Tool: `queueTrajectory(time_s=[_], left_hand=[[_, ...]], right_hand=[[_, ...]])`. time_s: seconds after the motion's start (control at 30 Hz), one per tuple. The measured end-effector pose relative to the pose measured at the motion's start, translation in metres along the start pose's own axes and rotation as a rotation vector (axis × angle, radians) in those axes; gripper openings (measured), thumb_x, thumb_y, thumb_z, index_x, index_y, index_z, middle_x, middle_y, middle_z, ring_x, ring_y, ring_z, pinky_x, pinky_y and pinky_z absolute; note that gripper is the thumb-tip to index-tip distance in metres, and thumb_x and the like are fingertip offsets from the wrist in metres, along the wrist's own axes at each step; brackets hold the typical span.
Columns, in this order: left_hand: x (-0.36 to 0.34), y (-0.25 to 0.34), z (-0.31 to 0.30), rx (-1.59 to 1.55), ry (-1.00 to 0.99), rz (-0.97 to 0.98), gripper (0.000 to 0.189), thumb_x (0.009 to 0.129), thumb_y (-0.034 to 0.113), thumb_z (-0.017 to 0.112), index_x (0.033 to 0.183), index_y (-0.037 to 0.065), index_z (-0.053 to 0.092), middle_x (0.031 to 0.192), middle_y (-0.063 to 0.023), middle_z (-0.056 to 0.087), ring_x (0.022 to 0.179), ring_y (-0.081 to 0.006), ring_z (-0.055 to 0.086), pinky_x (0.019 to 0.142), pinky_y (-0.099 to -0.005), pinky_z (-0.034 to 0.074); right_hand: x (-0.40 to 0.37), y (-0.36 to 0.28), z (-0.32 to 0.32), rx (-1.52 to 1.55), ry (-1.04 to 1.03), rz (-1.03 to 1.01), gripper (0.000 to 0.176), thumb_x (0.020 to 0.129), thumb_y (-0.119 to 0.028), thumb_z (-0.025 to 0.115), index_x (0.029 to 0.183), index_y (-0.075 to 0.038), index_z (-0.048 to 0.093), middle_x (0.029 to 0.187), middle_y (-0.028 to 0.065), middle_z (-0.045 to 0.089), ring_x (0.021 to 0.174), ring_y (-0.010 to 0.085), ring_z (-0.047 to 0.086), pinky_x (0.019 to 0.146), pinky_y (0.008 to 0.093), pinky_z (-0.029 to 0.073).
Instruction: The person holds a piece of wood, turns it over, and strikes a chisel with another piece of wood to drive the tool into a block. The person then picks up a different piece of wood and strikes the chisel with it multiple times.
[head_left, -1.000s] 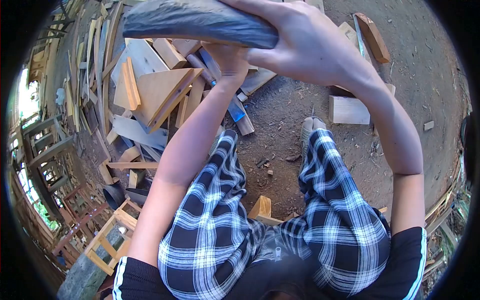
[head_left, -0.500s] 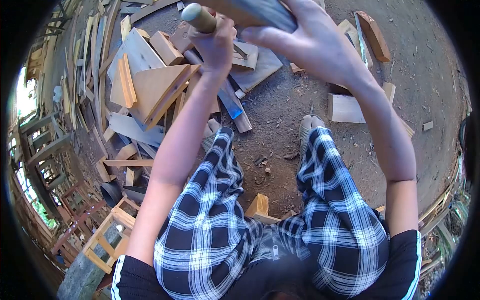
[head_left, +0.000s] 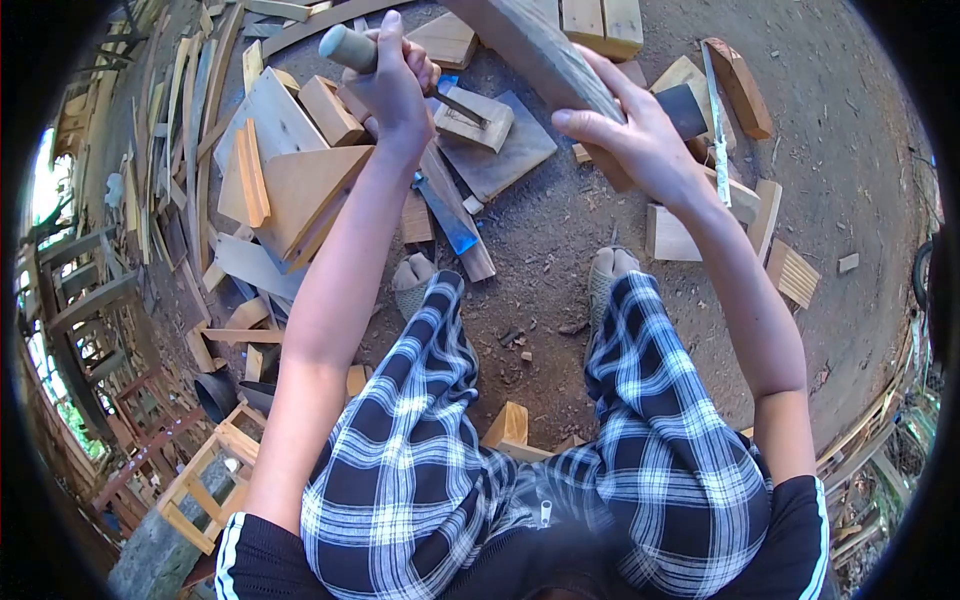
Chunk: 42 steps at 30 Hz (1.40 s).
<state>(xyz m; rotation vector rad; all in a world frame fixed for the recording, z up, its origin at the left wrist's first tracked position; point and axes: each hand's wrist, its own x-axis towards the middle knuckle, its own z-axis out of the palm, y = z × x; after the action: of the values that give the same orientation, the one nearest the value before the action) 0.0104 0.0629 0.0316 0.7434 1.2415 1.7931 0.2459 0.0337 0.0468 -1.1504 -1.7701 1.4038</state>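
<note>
My left hand (head_left: 398,85) is closed round a chisel, its pale round handle (head_left: 348,48) pointing to the upper left. The thin metal blade (head_left: 460,108) slants down to a small light wood block (head_left: 474,122), which lies on a flat square board (head_left: 512,158). In my right hand (head_left: 645,135) is a long grey-brown wooden piece (head_left: 545,60), held near its lower end with the thumb and fingers around it. That piece runs to the top edge of the view, and its far end is out of sight.
Boards and offcuts (head_left: 290,130) are heaped at the left. A blue-marked tool (head_left: 445,215) lies beside a dark strip near my left foot. On the right are a saw-like strip (head_left: 716,120), a reddish block (head_left: 740,90) and a pale block (head_left: 672,235). A wooden frame (head_left: 205,480) stands lower left.
The view has shifted, uncovering the chisel blade and small block. My right hand and the wooden piece have moved away from my left hand, toward the right.
</note>
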Motion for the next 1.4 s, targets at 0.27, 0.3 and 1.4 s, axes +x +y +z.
queueTrajectory(time_s=[0.27,0.3,1.4], left_hand=[[-0.009,0.007,0.004,0.020,0.052,0.034,0.035,0.096,0.024,0.062,0.069,0.012,0.043,0.051,0.0004,0.037,0.039,-0.0101,0.035,0.041,-0.0277,0.032],[-0.006,0.010,0.003,0.020,0.054,0.038,0.035,0.096,0.024,0.062,0.069,0.012,0.043,0.051,0.0004,0.037,0.039,-0.0101,0.035,0.041,-0.0277,0.032],[-0.014,-0.007,0.013,0.058,0.040,0.136,0.028,0.094,0.024,0.069,0.080,0.010,0.049,0.057,0.0017,0.047,0.044,-0.0052,0.042,0.041,-0.0235,0.035]], right_hand=[[-0.004,0.017,0.007,0.040,-0.055,0.134,0.088,0.080,-0.043,0.068,0.152,-0.007,0.033,0.134,0.0235,0.055,0.123,0.0311,0.055,0.104,0.0412,0.043],[-0.005,0.021,0.009,0.027,-0.061,0.143,0.088,0.080,-0.043,0.069,0.152,-0.007,0.033,0.135,0.0233,0.055,0.123,0.0309,0.055,0.104,0.0412,0.043],[-0.011,0.019,0.010,-0.005,-0.101,0.200,0.090,0.080,-0.042,0.071,0.151,-0.003,0.031,0.139,0.0241,0.050,0.127,0.0313,0.051,0.107,0.0420,0.041]])
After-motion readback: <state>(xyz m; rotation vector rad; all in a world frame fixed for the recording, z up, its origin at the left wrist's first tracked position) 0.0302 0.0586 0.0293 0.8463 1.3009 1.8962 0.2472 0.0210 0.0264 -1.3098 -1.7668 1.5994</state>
